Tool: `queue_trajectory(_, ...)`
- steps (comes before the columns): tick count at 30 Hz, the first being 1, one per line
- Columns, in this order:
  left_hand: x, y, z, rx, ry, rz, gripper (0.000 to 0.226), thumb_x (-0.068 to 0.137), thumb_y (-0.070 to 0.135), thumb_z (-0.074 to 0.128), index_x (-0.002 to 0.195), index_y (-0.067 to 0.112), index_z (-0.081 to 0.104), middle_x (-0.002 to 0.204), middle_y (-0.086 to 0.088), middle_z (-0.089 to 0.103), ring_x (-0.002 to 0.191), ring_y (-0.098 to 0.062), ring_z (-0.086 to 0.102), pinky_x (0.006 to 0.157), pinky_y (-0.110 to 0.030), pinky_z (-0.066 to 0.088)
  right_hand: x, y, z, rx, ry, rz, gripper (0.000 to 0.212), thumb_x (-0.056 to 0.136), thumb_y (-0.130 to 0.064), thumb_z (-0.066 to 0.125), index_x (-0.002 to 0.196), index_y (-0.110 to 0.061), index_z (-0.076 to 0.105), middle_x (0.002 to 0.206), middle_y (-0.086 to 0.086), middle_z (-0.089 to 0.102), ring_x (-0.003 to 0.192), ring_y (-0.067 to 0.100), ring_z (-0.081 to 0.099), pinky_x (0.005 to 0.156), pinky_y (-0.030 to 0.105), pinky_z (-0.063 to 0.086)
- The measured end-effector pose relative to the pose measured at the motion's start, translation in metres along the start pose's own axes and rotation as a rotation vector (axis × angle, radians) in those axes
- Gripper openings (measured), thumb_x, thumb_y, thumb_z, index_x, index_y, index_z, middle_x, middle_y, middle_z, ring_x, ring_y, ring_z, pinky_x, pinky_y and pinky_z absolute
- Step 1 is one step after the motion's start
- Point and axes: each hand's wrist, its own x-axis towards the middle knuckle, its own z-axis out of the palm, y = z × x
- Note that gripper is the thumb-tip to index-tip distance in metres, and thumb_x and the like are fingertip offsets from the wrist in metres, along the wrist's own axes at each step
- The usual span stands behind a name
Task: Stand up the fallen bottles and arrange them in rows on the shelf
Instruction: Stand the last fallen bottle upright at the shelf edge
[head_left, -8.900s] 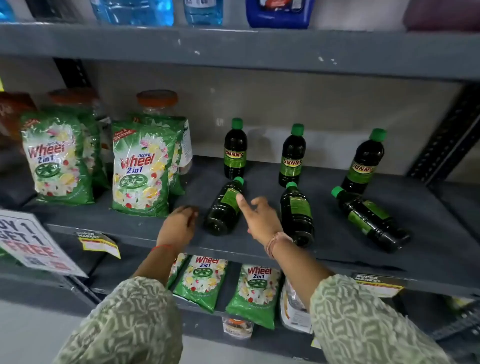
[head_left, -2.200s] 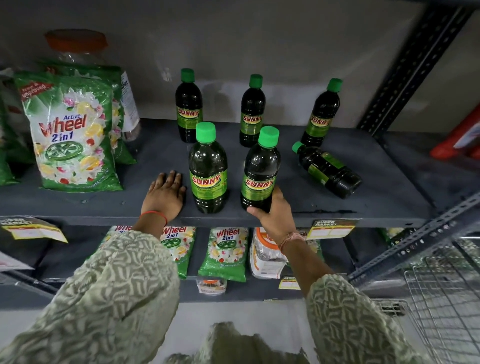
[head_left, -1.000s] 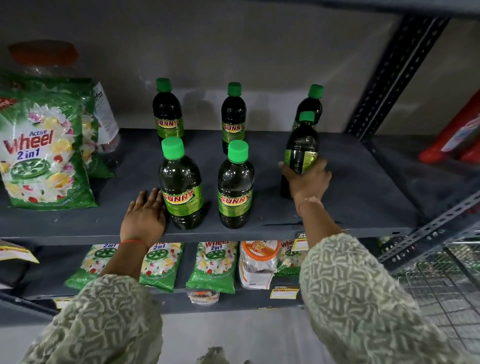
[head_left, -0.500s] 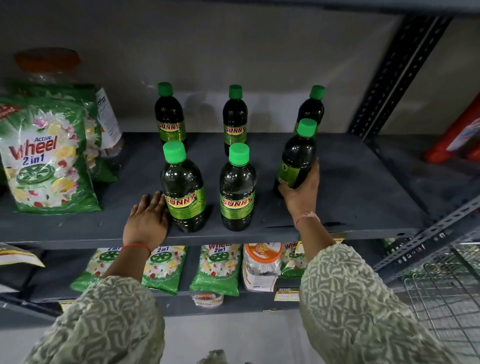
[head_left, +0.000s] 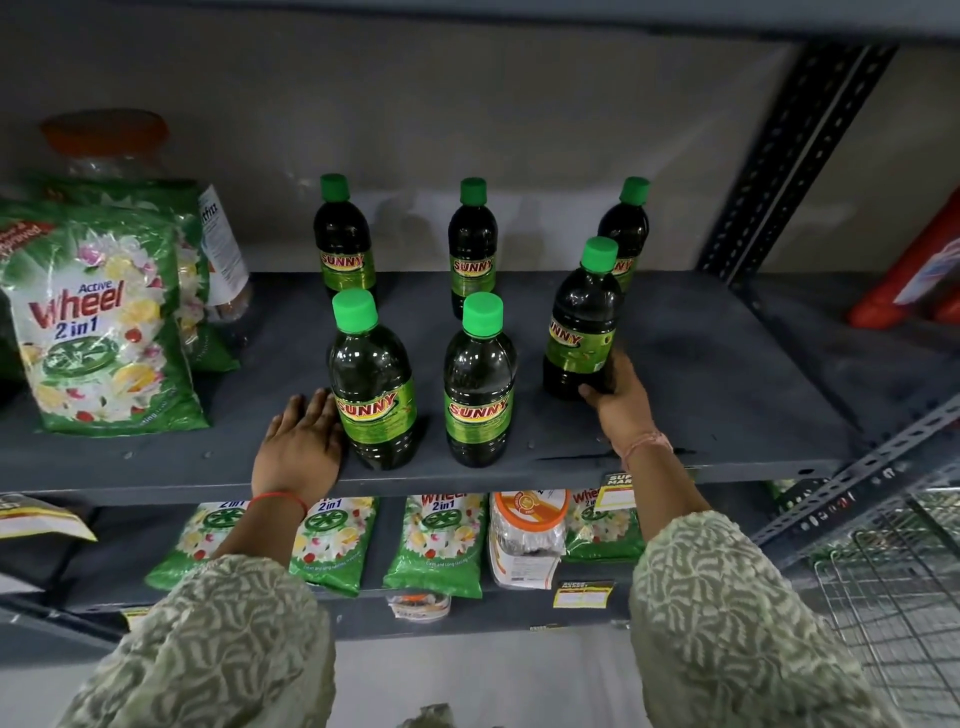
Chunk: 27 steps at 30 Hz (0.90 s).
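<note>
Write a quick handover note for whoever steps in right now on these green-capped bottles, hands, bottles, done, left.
Left hand: flat on the shelf, empty, beside the front left bottle.
Right hand: gripping the base of the front right bottle, which is upright.
Bottles: all six upright, three in the back row, three in front.
Done: no bottle is lying down.
Left: pull the front right bottle forward in line with the front middle bottle, then let go.

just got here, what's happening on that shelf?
A person is lining up green-capped Sunny bottles on the grey shelf. The right hand grips the base of the front-right bottle, which stands upright. The left hand lies flat beside the front-left bottle. All six stand, three behind, three in front.
</note>
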Motion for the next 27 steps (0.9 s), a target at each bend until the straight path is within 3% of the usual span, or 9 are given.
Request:
queue_trajectory(3,0.000,0.000,0.001,-0.010,0.006,0.004,0.051,0.096,0.023,0.028,0.145,0.015,0.019,0.157,-0.005,0.021,0.146,-0.026,0.011,0.120,-0.041,0.013,-0.003,-0.008,0.005,0.053,0.025,-0.004,0.094,0.069,-0.009,0.078,0.143,-0.014,0.020,0.139,0.006,0.042,0.129,0.020,0.039,0.109,0.035,0.031)
queue_trajectory(5,0.000,0.000,0.002,-0.009,0.004,0.006,0.051,0.095,0.022,0.029,0.145,0.015,0.019,0.157,-0.004,0.021,0.146,-0.025,0.011,0.120,-0.041,0.013,-0.002,-0.013,0.016,-0.091,0.135,-0.045,0.111,0.055,-0.020,0.087,0.142,-0.011,0.019,0.143,0.013,0.037,0.133,0.029,0.033,0.113,0.042,0.026)
queue_trajectory(9,0.001,-0.002,0.002,-0.003,-0.004,0.005,0.051,0.095,0.024,0.028,0.145,0.016,0.018,0.157,-0.003,0.020,0.146,-0.024,0.010,0.120,-0.041,0.013,-0.002,-0.014,0.027,-0.182,0.270,-0.066,0.083,0.055,-0.018,0.087,0.121,-0.001,0.040,0.126,0.021,0.047,0.121,0.036,0.042,0.099,0.039,0.036)
queue_trajectory(14,0.000,-0.003,0.002,0.001,0.012,0.012,0.051,0.095,0.024,0.028,0.145,0.016,0.020,0.156,-0.003,0.023,0.146,-0.025,0.013,0.120,-0.041,0.015,0.006,-0.006,0.006,-0.126,0.023,-0.022,0.062,0.071,-0.006,0.075,0.126,-0.004,0.045,0.129,0.018,0.055,0.121,0.030,0.050,0.093,0.027,0.037)
queue_trajectory(17,0.002,-0.005,0.003,0.017,0.006,0.022,0.051,0.094,0.024,0.028,0.144,0.016,0.023,0.155,-0.002,0.026,0.145,-0.025,0.015,0.120,-0.043,0.017,0.005,-0.004,0.002,-0.103,-0.072,-0.008,0.095,0.073,-0.006,0.074,0.146,-0.012,0.014,0.147,0.013,0.039,0.135,0.028,0.036,0.109,0.033,0.029)
queue_trajectory(19,0.003,-0.005,0.005,0.030,0.002,0.025,0.051,0.094,0.025,0.028,0.144,0.017,0.022,0.156,-0.001,0.025,0.145,-0.024,0.014,0.120,-0.042,0.016,0.003,-0.007,0.006,-0.053,-0.061,-0.003,0.127,0.060,-0.016,0.085,0.146,-0.017,-0.008,0.155,0.010,0.022,0.142,0.025,0.022,0.117,0.040,0.017)
queue_trajectory(21,0.004,-0.006,0.006,0.032,0.002,0.022,0.051,0.094,0.026,0.028,0.145,0.018,0.022,0.156,0.000,0.023,0.146,-0.024,0.012,0.120,-0.042,0.015,-0.001,-0.011,0.019,-0.177,0.067,-0.017,0.139,0.047,-0.029,0.090,0.146,-0.014,-0.007,0.155,0.015,0.014,0.144,0.029,0.014,0.119,0.045,0.010)
queue_trajectory(24,0.004,-0.006,0.006,0.027,-0.002,0.016,0.052,0.095,0.026,0.028,0.145,0.018,0.020,0.157,0.000,0.021,0.146,-0.023,0.011,0.120,-0.040,0.014,-0.011,-0.015,0.042,-0.310,0.309,-0.044,0.120,0.052,-0.032,0.088,0.143,-0.005,0.015,0.139,0.023,0.032,0.130,0.038,0.028,0.113,0.044,0.022)
queue_trajectory(27,0.004,-0.007,0.006,0.028,-0.001,0.019,0.052,0.095,0.026,0.028,0.145,0.019,0.020,0.157,0.000,0.021,0.146,-0.023,0.011,0.121,-0.041,0.014,-0.015,-0.014,0.046,-0.302,0.343,-0.056,0.080,0.062,-0.019,0.082,0.124,0.004,0.037,0.126,0.025,0.046,0.121,0.039,0.041,0.101,0.039,0.032)
